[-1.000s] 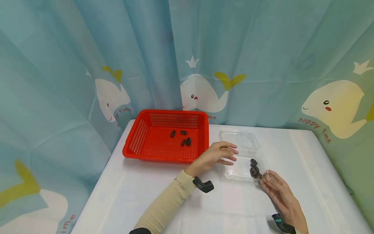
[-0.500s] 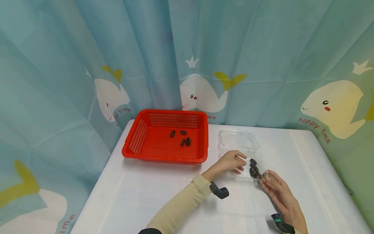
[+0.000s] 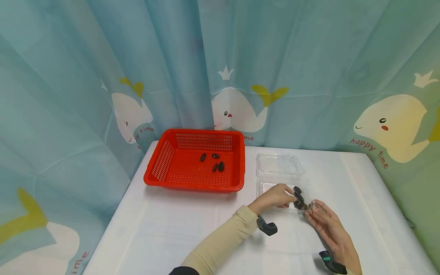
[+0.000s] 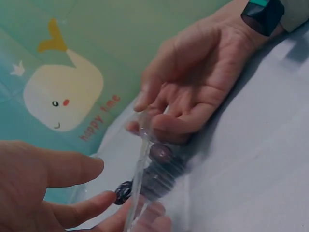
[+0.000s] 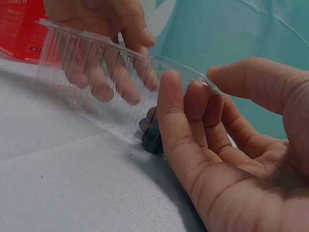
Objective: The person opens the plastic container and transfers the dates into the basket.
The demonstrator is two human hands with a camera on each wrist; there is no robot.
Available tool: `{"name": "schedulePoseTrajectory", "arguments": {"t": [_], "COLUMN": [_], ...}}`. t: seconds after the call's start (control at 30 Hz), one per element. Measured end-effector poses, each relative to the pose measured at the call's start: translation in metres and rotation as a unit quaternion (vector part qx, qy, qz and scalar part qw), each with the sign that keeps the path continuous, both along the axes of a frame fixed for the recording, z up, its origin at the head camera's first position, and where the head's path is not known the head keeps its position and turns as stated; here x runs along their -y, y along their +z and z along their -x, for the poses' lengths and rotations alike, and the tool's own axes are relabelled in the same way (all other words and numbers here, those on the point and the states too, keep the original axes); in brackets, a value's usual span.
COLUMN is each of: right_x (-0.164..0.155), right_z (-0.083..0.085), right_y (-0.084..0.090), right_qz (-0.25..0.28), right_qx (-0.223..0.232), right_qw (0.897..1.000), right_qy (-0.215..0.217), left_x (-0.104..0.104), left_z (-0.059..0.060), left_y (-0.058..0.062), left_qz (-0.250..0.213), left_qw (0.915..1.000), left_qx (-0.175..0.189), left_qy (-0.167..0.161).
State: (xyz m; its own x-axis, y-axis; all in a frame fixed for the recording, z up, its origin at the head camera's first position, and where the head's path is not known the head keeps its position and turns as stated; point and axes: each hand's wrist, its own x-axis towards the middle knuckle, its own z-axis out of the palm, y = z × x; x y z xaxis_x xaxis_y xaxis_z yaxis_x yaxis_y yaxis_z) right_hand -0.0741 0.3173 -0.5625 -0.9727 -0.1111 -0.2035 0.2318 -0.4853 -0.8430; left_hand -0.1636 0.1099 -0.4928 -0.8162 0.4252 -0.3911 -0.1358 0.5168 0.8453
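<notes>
A clear plastic clamshell box (image 3: 276, 178) lies on the table with its lid folded back. Dark, wrinkled dates (image 3: 298, 190) are bunched along its right side. My right hand (image 3: 330, 225) pinches the near right corner of the box between thumb and fingers, as the right wrist view shows. Reaching over the front of the box, my left hand (image 3: 275, 198) has its loosely bent fingers (image 5: 126, 84) down inside, spread behind the clear wall. Those fingertips are right beside the dates (image 4: 124, 192), and nothing shows between thumb and fingers.
To the left of the box stands a red perforated basket (image 3: 161, 182) with several dates (image 3: 221, 166) on its floor. White cloth covers the table (image 3: 165, 229). A blue-green curtain (image 3: 309, 76) with whale prints hangs behind and along both sides.
My left hand has moved right and slightly down, from the left edge of the box to the dates inside. My right hand keeps its grip on the corner; the basket is unchanged.
</notes>
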Motion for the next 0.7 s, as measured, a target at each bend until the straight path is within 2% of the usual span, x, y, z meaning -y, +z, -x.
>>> {"name": "schedulePoseTrajectory", "arguments": {"t": [0.17,0.43,0.7], "right_x": [0.000,-0.002,-0.003], "right_z": [0.000,0.001,0.001], "right_y": [0.000,-0.003,-0.003], "right_qz": [0.005,0.010,-0.002], "right_qx": [-0.001,0.002,0.014], "right_qw": [1.000,1.000,1.000], "right_qy": [0.003,0.005,0.002], "left_x": [-0.006,-0.011,-0.019], "left_z": [0.001,0.000,0.001], "left_y": [-0.004,-0.010,-0.015], "left_qz": [0.025,0.038,0.103], "left_qw": [0.9993,0.9969,0.9853], "left_qx": [-0.023,-0.060,-0.126], "left_qy": [-0.014,-0.035,-0.051]}}
